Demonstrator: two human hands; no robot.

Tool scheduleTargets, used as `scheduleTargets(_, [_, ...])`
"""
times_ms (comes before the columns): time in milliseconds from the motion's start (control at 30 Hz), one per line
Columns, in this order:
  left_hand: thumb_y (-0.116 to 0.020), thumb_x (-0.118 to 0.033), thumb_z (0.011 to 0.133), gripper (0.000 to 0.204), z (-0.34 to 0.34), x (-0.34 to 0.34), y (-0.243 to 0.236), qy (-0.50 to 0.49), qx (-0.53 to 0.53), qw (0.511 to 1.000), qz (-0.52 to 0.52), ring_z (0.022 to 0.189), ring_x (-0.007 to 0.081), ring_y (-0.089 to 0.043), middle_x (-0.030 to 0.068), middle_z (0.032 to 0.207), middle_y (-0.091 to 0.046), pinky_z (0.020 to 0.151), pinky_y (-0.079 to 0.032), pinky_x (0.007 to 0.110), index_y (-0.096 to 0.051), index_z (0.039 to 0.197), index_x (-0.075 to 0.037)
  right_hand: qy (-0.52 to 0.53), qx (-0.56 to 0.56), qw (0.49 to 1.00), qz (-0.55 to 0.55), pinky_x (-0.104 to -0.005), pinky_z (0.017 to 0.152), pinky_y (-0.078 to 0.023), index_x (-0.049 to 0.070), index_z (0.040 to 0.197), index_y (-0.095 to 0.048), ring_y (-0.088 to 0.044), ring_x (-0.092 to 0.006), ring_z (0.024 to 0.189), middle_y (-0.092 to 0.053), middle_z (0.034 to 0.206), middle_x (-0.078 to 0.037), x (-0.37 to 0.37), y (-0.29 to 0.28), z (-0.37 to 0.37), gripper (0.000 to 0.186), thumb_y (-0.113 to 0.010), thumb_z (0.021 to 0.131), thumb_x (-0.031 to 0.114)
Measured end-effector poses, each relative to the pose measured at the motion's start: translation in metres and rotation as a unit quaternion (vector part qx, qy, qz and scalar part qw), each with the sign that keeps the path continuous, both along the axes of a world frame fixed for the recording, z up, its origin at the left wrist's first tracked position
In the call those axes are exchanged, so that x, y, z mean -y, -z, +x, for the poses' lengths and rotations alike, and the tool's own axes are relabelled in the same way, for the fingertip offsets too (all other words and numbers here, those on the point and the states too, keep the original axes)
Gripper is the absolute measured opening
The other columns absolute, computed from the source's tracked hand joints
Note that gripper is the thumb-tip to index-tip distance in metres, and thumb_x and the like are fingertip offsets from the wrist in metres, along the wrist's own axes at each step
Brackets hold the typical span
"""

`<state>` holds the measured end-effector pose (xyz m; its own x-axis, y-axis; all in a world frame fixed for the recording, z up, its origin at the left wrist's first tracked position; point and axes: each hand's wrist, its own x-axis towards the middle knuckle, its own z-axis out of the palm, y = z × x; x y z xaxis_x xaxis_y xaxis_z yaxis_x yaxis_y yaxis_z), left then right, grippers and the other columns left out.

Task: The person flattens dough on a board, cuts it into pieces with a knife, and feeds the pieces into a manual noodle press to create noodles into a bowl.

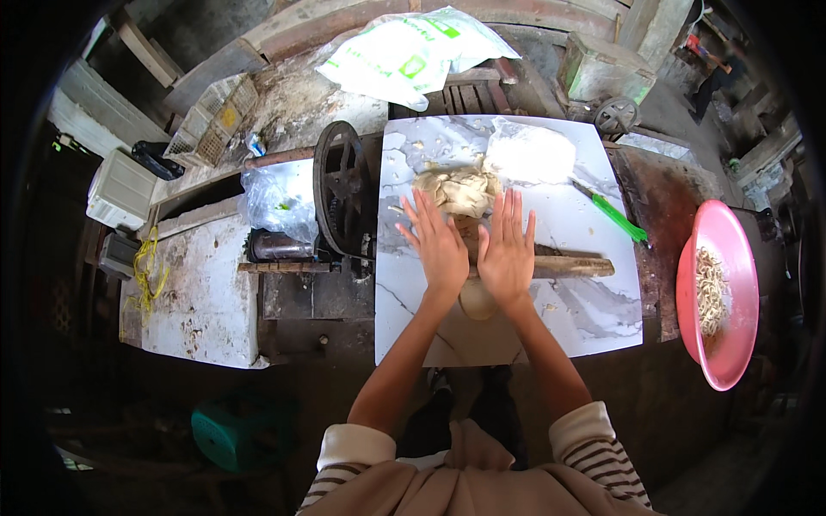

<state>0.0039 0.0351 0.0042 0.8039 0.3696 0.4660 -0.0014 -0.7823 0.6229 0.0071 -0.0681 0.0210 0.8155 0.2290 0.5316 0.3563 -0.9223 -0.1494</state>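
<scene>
1. While I lean over the white marble-patterned worktop [594, 318], it takes up the middle of my view, with a dark iron wheel [342, 199] of some machine just off its left edge and a pink basin [731, 258] holding pale strips well off its right edge.
2. Near the far edge lies a white plastic bag [529, 155], and touching it, toward the middle, is a ragged heap of pale dough [456, 189].
3. A wooden rolling pin [572, 265] runs across the middle of the worktop toward the right edge; I judge I am rolling out a strip of dough [477, 301], which shows below my palms and between them.
4. My left hand [437, 245] and right hand [506, 249] lie flat, fingers spread, side by side, pressing down on the pin; neither pinches anything.
5. A green-handled knife [618, 217] lies by the right edge, apart from the pin.
6. The next move, I judge, calls for even pressure from both palms so the sheet thins evenly.
</scene>
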Motion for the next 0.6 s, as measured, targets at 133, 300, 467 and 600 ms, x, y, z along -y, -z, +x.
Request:
scheduleTargets(133, [-0.037, -0.005, 0.089, 0.059, -0.055, 0.007, 0.01, 0.054, -0.022, 0.998, -0.009, 0.14, 0.0408, -0.005, 0.0209, 0.151, -0.013, 0.108, 0.0, 0.06, -0.014, 0.142, 0.008, -0.038, -0.026, 0.999, -0.028, -0.044, 0.111, -0.02, -0.004, 0.136, -0.036, -0.029, -0.0283, 0.136, -0.034, 0.143, -0.02, 0.014, 0.015, -0.049, 0.051, -0.039, 0.093, 0.022])
scheduleTargets(300, [-0.039, -0.003, 0.085, 0.063, -0.092, 0.01, 0.009, 0.082, -0.062, 0.995, 0.016, 0.14, 0.0409, -0.006, 0.0219, 0.15, -0.014, 0.107, 0.0, 0.06, -0.015, 0.141, 0.009, -0.087, -0.068, 0.994, 0.008, -0.0415, 0.111, -0.023, -0.004, 0.136, -0.036, -0.03, -0.029, 0.135, -0.034, 0.143, -0.02, 0.023, 0.02, -0.08, 0.051, -0.041, 0.091, 0.02])
scheduleTargets(467, [-0.044, -0.006, 0.082, 0.063, -0.027, 0.002, 0.002, 0.04, -0.03, 0.995, 0.08, 0.14, 0.0404, -0.008, 0.025, 0.148, -0.017, 0.107, -0.002, 0.061, -0.022, 0.138, 0.012, -0.059, -0.018, 0.998, -0.03, -0.042, 0.111, -0.022, -0.004, 0.135, -0.038, -0.03, -0.0279, 0.135, -0.035, 0.143, -0.02, 0.01, 0.015, -0.014, 0.05, -0.04, 0.093, 0.023])
scheduleTargets(600, [-0.043, -0.008, 0.087, 0.058, -0.013, 0.003, 0.004, 0.011, 0.002, 0.998, 0.056, 0.14, 0.0392, -0.009, 0.0248, 0.147, -0.02, 0.108, -0.003, 0.059, -0.024, 0.137, 0.012, -0.027, 0.011, 0.999, -0.014, -0.0421, 0.112, -0.021, -0.005, 0.133, -0.041, -0.031, -0.027, 0.135, -0.037, 0.141, -0.02, 0.003, 0.012, -0.003, 0.049, -0.039, 0.095, 0.026])
